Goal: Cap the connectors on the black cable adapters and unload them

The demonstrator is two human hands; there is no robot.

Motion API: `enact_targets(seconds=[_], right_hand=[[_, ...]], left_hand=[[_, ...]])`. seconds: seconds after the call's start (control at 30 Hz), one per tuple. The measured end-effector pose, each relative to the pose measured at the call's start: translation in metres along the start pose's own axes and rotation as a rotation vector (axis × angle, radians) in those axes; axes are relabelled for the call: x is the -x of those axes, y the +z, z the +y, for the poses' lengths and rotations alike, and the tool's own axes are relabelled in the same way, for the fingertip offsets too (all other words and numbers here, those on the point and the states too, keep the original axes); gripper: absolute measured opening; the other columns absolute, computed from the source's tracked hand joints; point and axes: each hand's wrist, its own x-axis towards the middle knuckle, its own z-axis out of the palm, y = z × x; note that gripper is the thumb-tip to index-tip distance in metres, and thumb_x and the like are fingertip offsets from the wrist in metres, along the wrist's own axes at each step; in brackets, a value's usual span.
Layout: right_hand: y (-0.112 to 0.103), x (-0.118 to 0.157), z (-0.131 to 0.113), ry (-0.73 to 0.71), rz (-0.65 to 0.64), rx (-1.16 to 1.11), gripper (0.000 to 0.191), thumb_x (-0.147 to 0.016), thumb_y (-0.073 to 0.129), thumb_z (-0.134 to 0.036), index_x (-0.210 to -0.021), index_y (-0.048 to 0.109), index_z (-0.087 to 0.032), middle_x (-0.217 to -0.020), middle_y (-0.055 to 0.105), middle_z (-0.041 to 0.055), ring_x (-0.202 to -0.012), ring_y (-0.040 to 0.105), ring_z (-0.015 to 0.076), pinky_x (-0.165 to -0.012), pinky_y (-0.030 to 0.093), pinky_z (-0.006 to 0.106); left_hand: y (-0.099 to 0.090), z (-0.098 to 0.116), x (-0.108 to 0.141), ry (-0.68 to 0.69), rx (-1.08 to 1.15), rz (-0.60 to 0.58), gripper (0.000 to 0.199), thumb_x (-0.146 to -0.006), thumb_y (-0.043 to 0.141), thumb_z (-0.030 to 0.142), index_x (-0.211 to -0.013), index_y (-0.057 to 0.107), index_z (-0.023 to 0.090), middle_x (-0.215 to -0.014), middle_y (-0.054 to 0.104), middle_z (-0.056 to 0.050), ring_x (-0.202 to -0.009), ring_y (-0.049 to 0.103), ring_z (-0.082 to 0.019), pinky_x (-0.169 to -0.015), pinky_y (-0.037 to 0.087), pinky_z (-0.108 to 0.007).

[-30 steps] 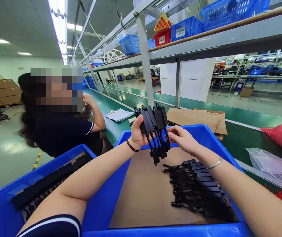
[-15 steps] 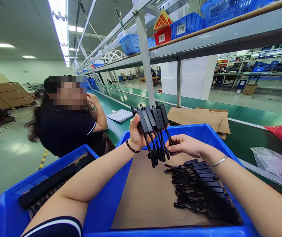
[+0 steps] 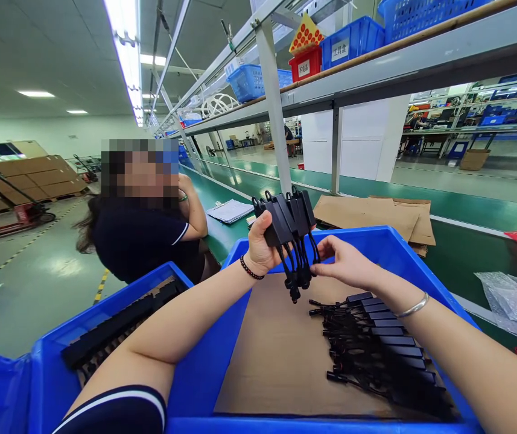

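Note:
My left hand (image 3: 262, 246) is wrapped round a bunch of several black power adapters (image 3: 282, 220), raised above the far part of a blue bin (image 3: 376, 235). Their short cables (image 3: 298, 259) hang down, connector ends lowest. Beside the bunch on the right, my right hand (image 3: 343, 262) has its thumb and fingers closed at the rightmost cable; the exact contact is partly hidden. More black adapters (image 3: 387, 331) lie in an overlapping row at the bin's right side, cables pointing left. Brown cardboard (image 3: 267, 361) lines the bin's bottom.
A second blue bin (image 3: 45, 355) with dark parts stands at left. Behind it a co-worker (image 3: 140, 235) sits at the green bench, near a clipboard with papers (image 3: 230, 211). Cardboard sheets (image 3: 367, 214) lie beyond my bin. Overhead runs a shelf (image 3: 376, 75) with baskets.
The view has shifted left, so things sit further right. The adapters in my left hand have turned slightly, and their cables hang closer together. My right hand's fingers have moved up along the cables.

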Motion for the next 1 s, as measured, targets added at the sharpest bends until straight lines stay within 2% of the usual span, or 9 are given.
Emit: enact_targets(seconds=[0.07,0.2,0.3,0.37,0.43,0.53,0.7,0.87,1.0], right_hand=[[0.003,0.000,-0.004,0.004,0.069,-0.010,0.025,-0.069,0.067,-0.030,-0.083,0.052,-0.016,-0.080,0.058,0.0011,-0.072,0.053,0.0126,-0.068,0.044,0.028],[0.018,0.001,-0.009,0.019,-0.078,-0.103,0.025,-0.075,0.061,-0.039,-0.080,0.059,-0.015,-0.075,0.059,0.0016,-0.067,0.050,0.0114,-0.065,0.041,0.026],[0.028,0.001,-0.007,0.055,-0.062,-0.124,0.029,-0.075,0.060,-0.042,-0.084,0.062,-0.015,-0.076,0.060,0.0019,-0.068,0.050,0.0115,-0.065,0.039,0.026],[0.031,0.001,-0.004,0.069,-0.078,-0.142,0.023,-0.073,0.061,-0.036,-0.080,0.061,-0.015,-0.073,0.058,0.0006,-0.066,0.049,0.0105,-0.063,0.039,0.025],[0.031,0.000,-0.003,0.089,-0.111,-0.186,0.014,-0.070,0.061,-0.026,-0.077,0.058,-0.015,-0.070,0.056,-0.0008,-0.064,0.048,0.0094,-0.062,0.039,0.024],[0.027,0.000,-0.004,0.116,-0.150,-0.267,0.012,-0.067,0.060,-0.018,-0.078,0.056,-0.015,-0.070,0.055,-0.0015,-0.064,0.050,0.0088,-0.063,0.041,0.023],[0.019,0.003,-0.005,0.148,-0.327,-0.277,0.010,-0.074,0.059,-0.022,-0.080,0.056,-0.015,-0.075,0.057,0.0002,-0.065,0.053,0.0080,-0.064,0.045,0.023],[0.013,0.006,-0.008,0.209,-0.488,-0.502,0.017,-0.078,0.060,-0.028,-0.086,0.054,-0.014,-0.080,0.061,0.0036,-0.072,0.063,0.0115,-0.070,0.053,0.026],[0.013,0.004,-0.005,0.263,-0.494,-0.540,0.016,-0.080,0.058,-0.026,-0.088,0.056,-0.013,-0.079,0.062,0.0036,-0.066,0.063,0.0096,-0.067,0.055,0.024]], left_hand=[[-0.001,-0.001,-0.002,0.052,-0.009,0.061,0.052,-0.071,0.057,0.055,-0.100,0.063,0.012,-0.099,0.069,-0.012,-0.097,0.065,-0.029,-0.086,0.051,-0.041],[-0.003,-0.007,-0.007,0.089,-0.009,0.164,0.041,-0.075,0.056,0.050,-0.094,0.065,0.014,-0.092,0.071,-0.009,-0.097,0.065,-0.027,-0.085,0.053,-0.038],[-0.005,-0.012,-0.006,0.121,-0.041,0.197,0.037,-0.076,0.057,0.046,-0.091,0.066,0.015,-0.089,0.072,-0.008,-0.099,0.065,-0.026,-0.084,0.053,-0.035],[-0.005,-0.015,-0.005,0.114,-0.063,0.193,0.035,-0.076,0.057,0.045,-0.091,0.067,0.014,-0.089,0.072,-0.008,-0.098,0.066,-0.026,-0.081,0.054,-0.033],[-0.004,-0.015,-0.004,0.082,-0.050,0.180,0.037,-0.076,0.056,0.046,-0.093,0.066,0.014,-0.089,0.072,-0.008,-0.094,0.067,-0.026,-0.079,0.054,-0.033],[-0.004,-0.014,-0.005,0.048,0.010,0.168,0.042,-0.077,0.054,0.050,-0.098,0.066,0.015,-0.092,0.072,-0.007,-0.092,0.067,-0.026,-0.078,0.055,-0.035],[-0.007,-0.010,-0.008,0.025,0.040,0.175,0.047,-0.077,0.051,0.055,-0.097,0.066,0.015,-0.093,0.071,-0.009,-0.097,0.066,-0.028,-0.081,0.055,-0.037],[-0.010,-0.011,-0.010,0.053,0.067,0.171,0.045,-0.079,0.051,0.053,-0.100,0.065,0.015,-0.091,0.072,-0.008,-0.091,0.068,-0.026,-0.079,0.056,-0.036],[-0.011,-0.011,-0.011,0.052,0.062,0.191,0.045,-0.078,0.052,0.052,-0.098,0.065,0.014,-0.084,0.072,-0.008,-0.080,0.069,-0.024,-0.070,0.057,-0.032]])
